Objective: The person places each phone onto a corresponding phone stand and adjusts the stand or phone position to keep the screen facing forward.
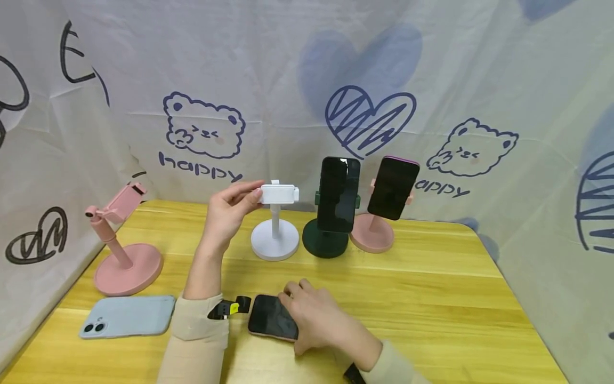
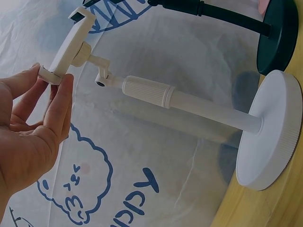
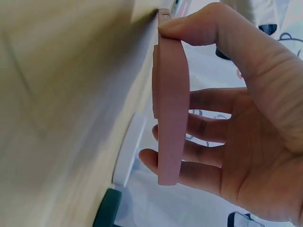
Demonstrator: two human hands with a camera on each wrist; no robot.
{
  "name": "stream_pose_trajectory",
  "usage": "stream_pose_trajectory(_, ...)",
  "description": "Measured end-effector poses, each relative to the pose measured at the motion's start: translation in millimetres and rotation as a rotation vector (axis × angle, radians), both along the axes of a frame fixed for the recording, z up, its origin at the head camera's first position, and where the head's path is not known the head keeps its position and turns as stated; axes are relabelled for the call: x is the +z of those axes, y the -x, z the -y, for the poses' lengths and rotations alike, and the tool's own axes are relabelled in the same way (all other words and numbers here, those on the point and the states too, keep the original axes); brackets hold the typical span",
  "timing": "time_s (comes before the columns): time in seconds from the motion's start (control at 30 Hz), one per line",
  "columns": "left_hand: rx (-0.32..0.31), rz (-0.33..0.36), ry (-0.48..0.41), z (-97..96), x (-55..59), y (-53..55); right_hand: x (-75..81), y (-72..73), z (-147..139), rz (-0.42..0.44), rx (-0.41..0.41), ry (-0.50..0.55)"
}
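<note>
My left hand (image 1: 226,213) pinches one end of the clamp (image 1: 280,194) on a white phone stand (image 1: 275,240). In the left wrist view, the thumb and fingertips meet at the clamp's lower lip (image 2: 49,75), and nothing sits in the clamp. My right hand (image 1: 321,320) grips a phone (image 1: 272,317) in a pink case, its dark screen facing up. Seen from the right wrist, the thumb is on one edge of the pink case (image 3: 173,109) and the fingers curl round the opposite edge. Part of the phone is hidden under that hand in the head view.
A dark green stand (image 1: 325,240) holds a black phone (image 1: 338,194); beside it a pink stand (image 1: 372,234) holds another phone (image 1: 393,188). At the left stands a pink stand (image 1: 127,269) without a phone. A light blue phone (image 1: 129,316) lies face down on the wooden table (image 1: 441,298).
</note>
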State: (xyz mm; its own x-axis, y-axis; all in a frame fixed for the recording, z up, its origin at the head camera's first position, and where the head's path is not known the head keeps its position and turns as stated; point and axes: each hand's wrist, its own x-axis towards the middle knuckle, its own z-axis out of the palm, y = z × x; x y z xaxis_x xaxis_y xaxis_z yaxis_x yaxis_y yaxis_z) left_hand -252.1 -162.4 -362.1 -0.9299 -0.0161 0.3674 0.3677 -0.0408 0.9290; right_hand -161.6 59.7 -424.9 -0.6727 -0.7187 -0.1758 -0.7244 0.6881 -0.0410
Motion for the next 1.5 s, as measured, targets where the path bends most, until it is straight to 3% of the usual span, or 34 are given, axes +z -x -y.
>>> stream_pose_trajectory(0.43, 0.003, -0.005, 0.015, -1.7, 1.0, 1.3, 20.6, 12.3, -20.3, -0.075, -0.092, 0.182)
stream_pose_trajectory(1.0, 0.007, -0.009, 0.016, -3.3, 1.6, 0.7, 44.6, 25.0, -53.9, -0.499, -0.085, 0.483)
stream_pose_trajectory(1.13, 0.026, -0.011, 0.033, -5.3, 2.2, 0.6, 49.7, 27.7, -62.7, -0.583, -0.075, 0.533)
stream_pose_trajectory(1.23, 0.075, -0.022, 0.084, -7.8, 3.2, 0.0, 53.0, 30.0, -69.7, -0.626, -0.079, 0.562)
stream_pose_trajectory(1.33, 0.164, -0.090, 0.134, -12.1, 4.7, -0.9, 56.3, 32.3, -76.1, -0.662, -0.086, 0.584)
stream_pose_trajectory(1.5, 0.318, -0.340, 0.143, -24.0, 12.1, -8.3, 61.0, 36.7, -84.9, -0.723, -0.076, 0.623)
